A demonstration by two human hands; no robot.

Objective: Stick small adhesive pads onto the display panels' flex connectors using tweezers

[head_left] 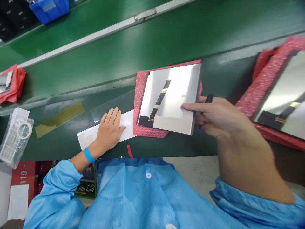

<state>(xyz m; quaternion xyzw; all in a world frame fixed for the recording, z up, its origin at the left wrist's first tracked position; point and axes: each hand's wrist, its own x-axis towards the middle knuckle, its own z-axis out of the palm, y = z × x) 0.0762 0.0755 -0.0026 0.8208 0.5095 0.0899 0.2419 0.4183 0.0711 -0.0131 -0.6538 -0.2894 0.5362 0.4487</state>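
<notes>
Left hand (111, 128) lying palm-down, fingers (111, 116) sitting close together, pointing forward, thumb (122, 130) angling out rightward; left wrist (93, 150) slanting up from lower left. And right hand (212, 116) gripping, one digit (192, 107) stretching leftward, others curling; right forearm (250, 159) slanting in from lower right.

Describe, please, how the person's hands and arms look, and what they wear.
The left hand and right hand are bare, without gloves. The left sleeve and right sleeve are light blue, loose and wrinkled. On the left is a bright blue wristband; none shows on the right.
</notes>
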